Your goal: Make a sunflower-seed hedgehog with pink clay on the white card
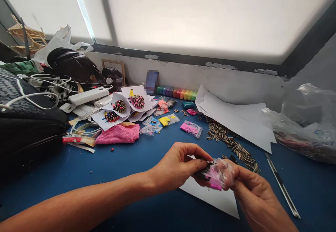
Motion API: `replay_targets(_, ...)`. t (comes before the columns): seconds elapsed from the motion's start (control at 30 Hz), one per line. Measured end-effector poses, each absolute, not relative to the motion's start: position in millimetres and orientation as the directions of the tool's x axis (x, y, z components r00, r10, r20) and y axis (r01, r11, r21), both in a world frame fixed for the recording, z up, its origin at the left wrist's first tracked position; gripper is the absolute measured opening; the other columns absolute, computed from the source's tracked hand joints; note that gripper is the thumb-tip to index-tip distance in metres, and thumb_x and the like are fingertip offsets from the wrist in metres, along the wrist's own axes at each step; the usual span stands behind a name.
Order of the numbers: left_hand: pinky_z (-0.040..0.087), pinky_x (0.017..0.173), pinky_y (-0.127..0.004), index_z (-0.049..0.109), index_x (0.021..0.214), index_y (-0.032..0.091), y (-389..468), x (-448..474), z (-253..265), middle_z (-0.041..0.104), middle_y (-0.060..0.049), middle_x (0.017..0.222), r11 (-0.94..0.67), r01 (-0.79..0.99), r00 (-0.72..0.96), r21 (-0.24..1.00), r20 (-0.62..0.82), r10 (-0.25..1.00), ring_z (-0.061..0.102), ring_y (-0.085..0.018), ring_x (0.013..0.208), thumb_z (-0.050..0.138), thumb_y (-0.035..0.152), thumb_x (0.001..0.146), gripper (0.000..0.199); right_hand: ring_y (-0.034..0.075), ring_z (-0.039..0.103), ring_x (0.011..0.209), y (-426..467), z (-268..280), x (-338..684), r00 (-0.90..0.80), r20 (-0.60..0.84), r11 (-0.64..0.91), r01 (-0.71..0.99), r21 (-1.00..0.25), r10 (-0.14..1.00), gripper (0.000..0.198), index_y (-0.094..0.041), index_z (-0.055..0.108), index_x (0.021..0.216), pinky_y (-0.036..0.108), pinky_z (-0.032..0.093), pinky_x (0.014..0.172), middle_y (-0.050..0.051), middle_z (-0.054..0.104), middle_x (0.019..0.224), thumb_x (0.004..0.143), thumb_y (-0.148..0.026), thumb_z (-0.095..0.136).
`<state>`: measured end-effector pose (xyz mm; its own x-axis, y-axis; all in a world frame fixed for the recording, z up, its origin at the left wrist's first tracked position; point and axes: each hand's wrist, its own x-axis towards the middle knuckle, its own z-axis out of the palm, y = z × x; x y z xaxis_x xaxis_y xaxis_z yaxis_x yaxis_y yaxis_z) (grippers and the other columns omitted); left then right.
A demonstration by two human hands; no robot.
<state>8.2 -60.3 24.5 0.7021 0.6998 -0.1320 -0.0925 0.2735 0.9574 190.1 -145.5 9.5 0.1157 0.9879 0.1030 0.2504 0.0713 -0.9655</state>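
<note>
Both hands meet over a white sheet of paper (220, 200) on the blue table, with a small clear plastic bag (223, 170) between them. My left hand (178, 163) pinches the bag's left end, where something black shows by the fingertips. My right hand (249, 186) is closed on its right end. A bright pink-purple clay piece (215, 183) shows at the bag's lower side; whether it lies inside or below the bag I cannot tell. Striped sunflower seeds (236, 148) lie in a band just behind my right hand.
A utility knife (282, 186) lies at the right, near white sheets (236, 116) and a plastic bag (309, 130). Bags of pink clay (191, 128) and yellow clay (165, 121) lie behind. Leftward are seed-covered figures (137, 101) on paper, a pink cloth (118, 134) and a black bag (28, 127).
</note>
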Motion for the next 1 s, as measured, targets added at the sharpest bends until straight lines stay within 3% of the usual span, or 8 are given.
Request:
replay_targets(0.1, 0.054, 0.065, -0.026, 0.066, 0.098, 0.011, -60, 9, 23, 0.068, -0.002, 0.072, 0.248, -0.111, 0.674, 0.962, -0.111, 0.73, 0.065, -0.013, 0.062, 0.07, 0.022, 0.079, 0.022, 0.019, 0.066, 0.079, -147, 6, 193, 0.167, 0.091, 0.037, 0.299, -0.954, 0.982, 0.029, -0.027, 0.078, 0.082, 0.025, 0.055, 0.07, 0.004, 0.07, 0.083, 0.088, -0.05, 0.063)
replay_targets(0.2, 0.054, 0.064, -0.027, 0.065, 0.091, 0.01, -59, 9, 22, 0.066, -0.001, 0.067, 0.276, -0.132, 0.701, 0.952, -0.108, 0.705, 0.063, -0.012, 0.06, 0.076, 0.03, 0.075, 0.028, 0.018, 0.064, 0.07, -148, 6, 193, 0.198, 0.101, 0.023, 0.364, -0.931, 0.975, 0.029, -0.028, 0.081, 0.091, 0.023, 0.055, 0.062, 0.003, 0.064, 0.07, 0.084, -0.052, 0.066)
replay_targets(0.43, 0.047, 0.057, -0.025, 0.062, 0.077, 0.011, -61, 9, 25, 0.06, 0.0, 0.061, 0.284, -0.138, 0.735, 0.949, -0.095, 0.671, 0.054, -0.01, 0.054, 0.079, 0.056, 0.071, 0.049, 0.011, 0.054, 0.057, -149, 21, 180, 0.239, 0.07, -0.023, 0.366, -0.93, 0.969, 0.029, -0.026, 0.076, 0.07, 0.017, 0.051, 0.056, -0.001, 0.059, 0.062, 0.079, -0.054, 0.071)
replay_targets(0.5, 0.046, 0.057, -0.026, 0.06, 0.076, 0.012, -61, 9, 25, 0.06, -0.001, 0.061, 0.276, -0.133, 0.735, 0.952, -0.092, 0.671, 0.054, -0.01, 0.053, 0.077, 0.055, 0.073, 0.046, 0.013, 0.061, 0.065, -150, 21, 178, 0.234, 0.061, -0.021, 0.333, -0.943, 0.97, 0.03, -0.026, 0.076, 0.068, 0.017, 0.054, 0.062, 0.0, 0.064, 0.067, 0.08, -0.053, 0.07)
replay_targets(0.67, 0.041, 0.051, -0.024, 0.058, 0.073, 0.014, -62, 9, 22, 0.061, -0.001, 0.06, 0.241, -0.078, 0.715, 0.967, -0.114, 0.689, 0.055, -0.011, 0.052, 0.071, 0.042, 0.077, 0.032, 0.024, 0.072, 0.094, -147, 10, 182, 0.197, 0.083, 0.009, 0.352, -0.936, 0.977, 0.024, -0.029, 0.082, 0.093, 0.024, 0.059, 0.074, 0.005, 0.078, 0.091, 0.076, -0.046, 0.076)
replay_targets(0.77, 0.042, 0.053, -0.024, 0.063, 0.078, 0.012, -63, 10, 20, 0.061, 0.0, 0.061, 0.259, -0.084, 0.705, 0.962, -0.127, 0.698, 0.054, -0.01, 0.054, 0.07, 0.031, 0.074, 0.021, 0.024, 0.073, 0.089, -146, 9, 184, 0.202, 0.121, 0.037, 0.376, -0.926, 0.972, 0.024, -0.03, 0.082, 0.095, 0.025, 0.06, 0.071, 0.004, 0.078, 0.092, 0.077, -0.045, 0.075)
replay_targets(0.83, 0.043, 0.056, -0.024, 0.064, 0.081, 0.011, -63, 10, 19, 0.061, 0.0, 0.062, 0.273, -0.102, 0.703, 0.957, -0.125, 0.7, 0.054, -0.009, 0.056, 0.07, 0.026, 0.071, 0.018, 0.022, 0.073, 0.082, -147, 11, 184, 0.201, 0.146, 0.049, 0.423, -0.905, 0.969, 0.019, -0.028, 0.081, 0.082, 0.026, 0.06, 0.067, 0.003, 0.078, 0.085, 0.078, -0.046, 0.075)
replay_targets(1.0, 0.045, 0.058, -0.025, 0.056, 0.076, 0.014, -64, 11, 17, 0.061, 0.001, 0.062, 0.312, -0.156, 0.718, 0.937, -0.11, 0.688, 0.056, -0.01, 0.055, 0.074, 0.027, 0.069, 0.023, 0.021, 0.07, 0.076, -149, 11, 184, 0.19, 0.198, 0.067, 0.536, -0.842, 0.962, 0.022, -0.026, 0.076, 0.073, 0.025, 0.057, 0.062, 0.002, 0.075, 0.079, 0.079, -0.047, 0.073)
